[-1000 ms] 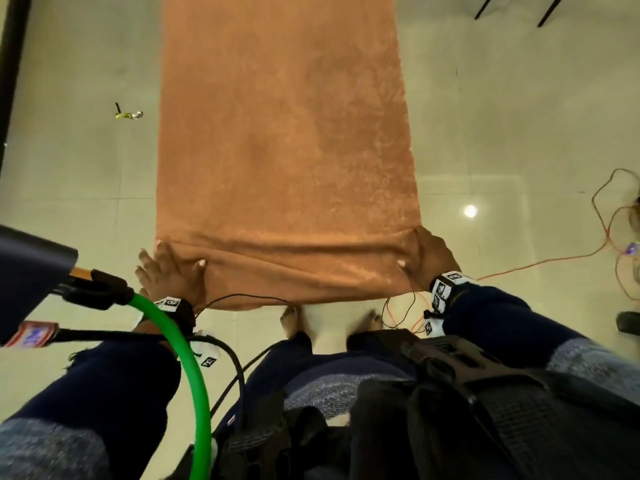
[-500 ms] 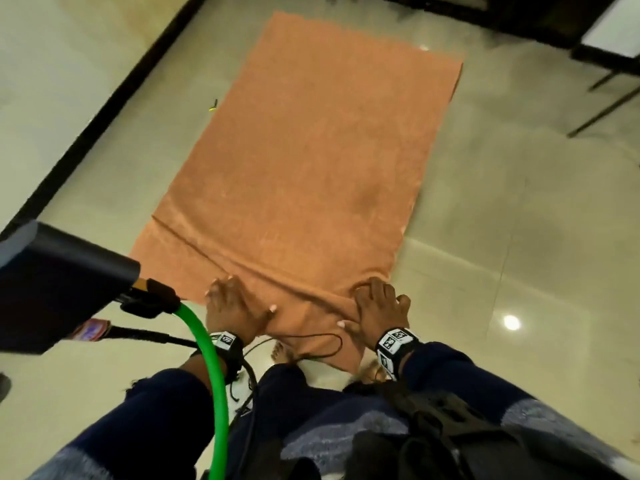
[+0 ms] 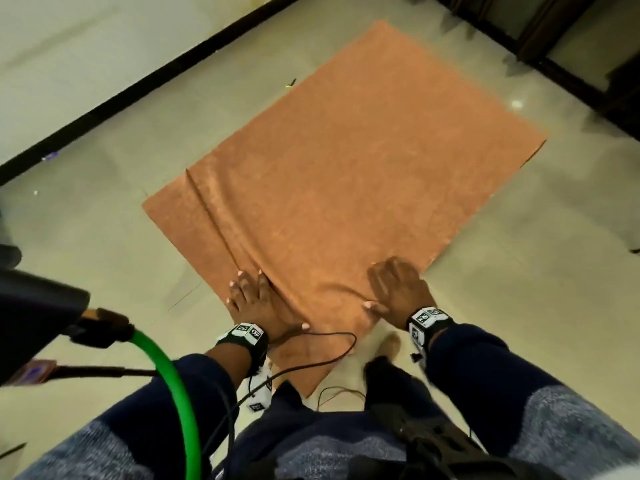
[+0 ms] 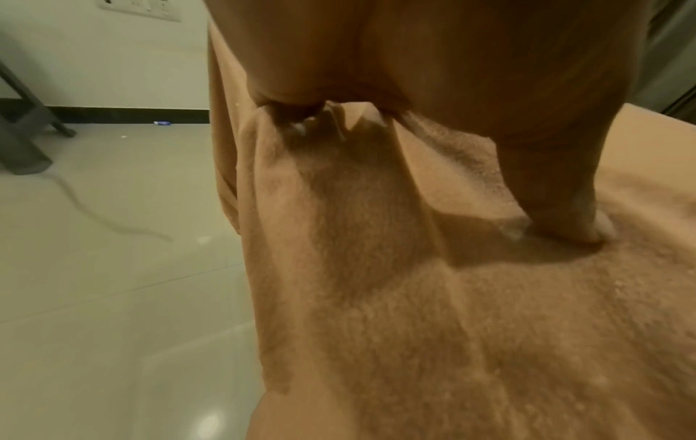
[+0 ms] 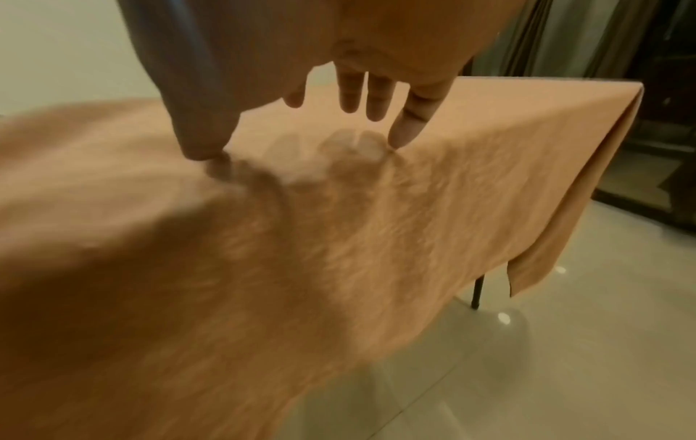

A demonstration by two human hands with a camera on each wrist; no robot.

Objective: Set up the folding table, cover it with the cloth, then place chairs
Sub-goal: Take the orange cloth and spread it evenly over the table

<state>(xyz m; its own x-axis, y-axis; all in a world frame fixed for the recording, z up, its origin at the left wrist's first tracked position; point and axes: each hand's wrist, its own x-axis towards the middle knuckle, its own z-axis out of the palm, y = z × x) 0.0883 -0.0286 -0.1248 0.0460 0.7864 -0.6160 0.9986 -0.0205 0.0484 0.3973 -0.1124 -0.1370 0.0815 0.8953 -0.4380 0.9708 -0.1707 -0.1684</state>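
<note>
An orange cloth (image 3: 346, 168) covers the folding table, and its edges hang over the sides. My left hand (image 3: 256, 299) lies flat on the cloth at the near left edge, fingers spread beside a long crease (image 3: 214, 216). In the left wrist view its thumb (image 4: 557, 208) presses into the cloth (image 4: 414, 327), which bunches under the fingertips. My right hand (image 3: 398, 289) rests open on the near right part. In the right wrist view its straight fingers (image 5: 376, 98) hover and the forefinger and thumb tips touch the cloth (image 5: 489, 154). One black table leg (image 5: 477, 293) shows below the hanging corner.
Pale tiled floor surrounds the table. A wall with a black baseboard (image 3: 173, 71) runs at the left, and dark furniture (image 3: 588, 64) stands at the far right. A dark chair leg (image 4: 22, 143) is at the left. A green tube (image 3: 166, 375) and cables hang near my body.
The view has swung, so the table now lies diagonally. Both hands have come closer together on the near end of the cloth. A long crease has formed by the left hand.
</note>
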